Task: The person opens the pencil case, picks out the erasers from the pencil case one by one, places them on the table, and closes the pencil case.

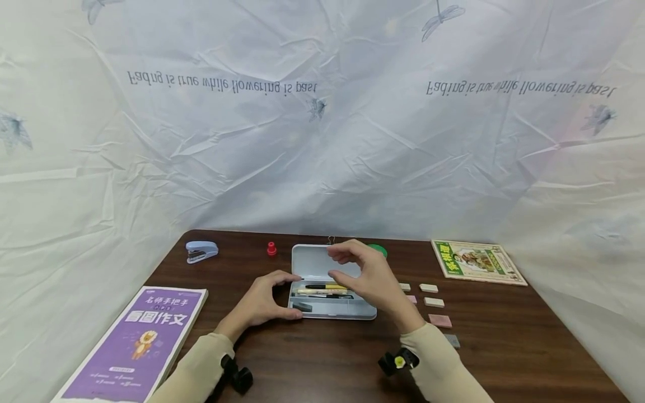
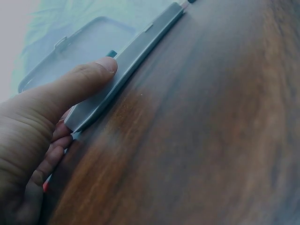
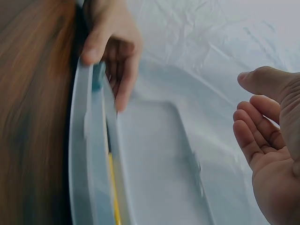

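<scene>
An open grey-blue pencil tin (image 1: 312,264) lies in the middle of the dark wooden table (image 1: 322,358), its lid flat behind the tray. A yellow pen (image 1: 325,286), a black pen (image 1: 327,295) and a dark eraser (image 1: 302,306) lie in the tray. My left hand (image 1: 282,295) pinches the tin's left end, thumb on the front wall (image 2: 136,51) and fingers at the back edge; the right wrist view shows this grip (image 3: 110,42). Just above the tin's right half hovers my right hand (image 1: 342,266), fingers loosely curled and holding nothing (image 3: 267,136).
A blue stapler (image 1: 201,251) and a small red piece (image 1: 271,249) sit at the back left. A purple book (image 1: 136,341) lies front left, a green book (image 1: 476,260) back right. Several small erasers (image 1: 433,302) lie right of the tin. A white cloth backdrop surrounds the table.
</scene>
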The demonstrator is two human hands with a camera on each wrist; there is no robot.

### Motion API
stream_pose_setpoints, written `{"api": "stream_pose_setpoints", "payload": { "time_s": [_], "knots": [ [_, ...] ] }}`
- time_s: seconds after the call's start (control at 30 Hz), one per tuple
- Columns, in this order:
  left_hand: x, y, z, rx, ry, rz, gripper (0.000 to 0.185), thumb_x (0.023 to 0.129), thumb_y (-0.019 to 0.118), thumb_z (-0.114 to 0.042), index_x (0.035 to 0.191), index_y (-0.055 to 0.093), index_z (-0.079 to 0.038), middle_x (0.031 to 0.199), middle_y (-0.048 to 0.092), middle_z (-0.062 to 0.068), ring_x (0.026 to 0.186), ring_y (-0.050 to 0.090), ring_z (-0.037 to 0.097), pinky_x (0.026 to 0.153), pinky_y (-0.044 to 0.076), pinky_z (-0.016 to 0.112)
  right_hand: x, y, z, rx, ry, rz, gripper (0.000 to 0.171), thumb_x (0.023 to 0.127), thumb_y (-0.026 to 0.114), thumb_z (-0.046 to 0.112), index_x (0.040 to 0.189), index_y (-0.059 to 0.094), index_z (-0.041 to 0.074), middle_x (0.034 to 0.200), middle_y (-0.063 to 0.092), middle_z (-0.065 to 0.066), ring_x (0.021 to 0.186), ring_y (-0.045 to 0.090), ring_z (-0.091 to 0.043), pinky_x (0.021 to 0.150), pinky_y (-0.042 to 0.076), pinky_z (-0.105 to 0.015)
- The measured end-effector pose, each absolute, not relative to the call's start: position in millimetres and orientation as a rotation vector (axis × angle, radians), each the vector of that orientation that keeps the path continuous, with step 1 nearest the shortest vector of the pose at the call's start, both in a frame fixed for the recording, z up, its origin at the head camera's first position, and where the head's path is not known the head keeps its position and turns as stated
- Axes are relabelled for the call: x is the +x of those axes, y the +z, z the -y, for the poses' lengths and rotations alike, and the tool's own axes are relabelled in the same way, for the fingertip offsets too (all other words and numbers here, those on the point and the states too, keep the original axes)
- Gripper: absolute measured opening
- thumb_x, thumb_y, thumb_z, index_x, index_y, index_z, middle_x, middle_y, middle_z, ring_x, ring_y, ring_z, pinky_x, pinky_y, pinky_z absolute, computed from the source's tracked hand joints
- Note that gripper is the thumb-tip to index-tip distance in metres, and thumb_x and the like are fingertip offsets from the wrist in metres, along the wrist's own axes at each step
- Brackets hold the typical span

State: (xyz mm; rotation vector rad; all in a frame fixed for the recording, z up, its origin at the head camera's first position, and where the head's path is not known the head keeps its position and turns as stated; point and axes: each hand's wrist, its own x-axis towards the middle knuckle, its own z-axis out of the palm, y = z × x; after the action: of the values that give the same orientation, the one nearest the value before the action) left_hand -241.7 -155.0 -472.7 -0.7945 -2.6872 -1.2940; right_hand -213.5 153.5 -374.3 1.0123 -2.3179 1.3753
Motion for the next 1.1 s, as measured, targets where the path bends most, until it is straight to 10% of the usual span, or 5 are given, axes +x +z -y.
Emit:
{"api": "stream_pose_setpoints", "payload": {
  "time_s": [0.47, 1.1],
  "knots": [
    [-243, -472, 154, -0.849, -1.273, 2.656, 0.078, 0.077, 0.102, -0.054, 0.143, 0.074, -0.025, 0.142, 0.071, -0.005, 0.133, 0.065, 0.024, 0.112, 0.053, 0.056, -219, -390, -110, 1.144, 1.349, 2.473, 0.040, 0.100, 0.085, 0.006, 0.138, 0.074, 0.006, 0.128, 0.076, -0.014, 0.113, 0.075, -0.036, 0.100, 0.062, -0.048],
    [-243, -475, 157, -0.846, -1.281, 2.644, 0.078, 0.077, 0.103, -0.053, 0.143, 0.075, -0.024, 0.141, 0.071, -0.006, 0.132, 0.065, 0.023, 0.112, 0.054, 0.054, -218, -424, -86, 1.210, 1.039, 2.770, 0.019, 0.100, 0.078, -0.004, 0.116, 0.083, 0.005, 0.107, 0.081, -0.004, 0.092, 0.074, -0.005, 0.084, 0.062, -0.026]
  ]
}}
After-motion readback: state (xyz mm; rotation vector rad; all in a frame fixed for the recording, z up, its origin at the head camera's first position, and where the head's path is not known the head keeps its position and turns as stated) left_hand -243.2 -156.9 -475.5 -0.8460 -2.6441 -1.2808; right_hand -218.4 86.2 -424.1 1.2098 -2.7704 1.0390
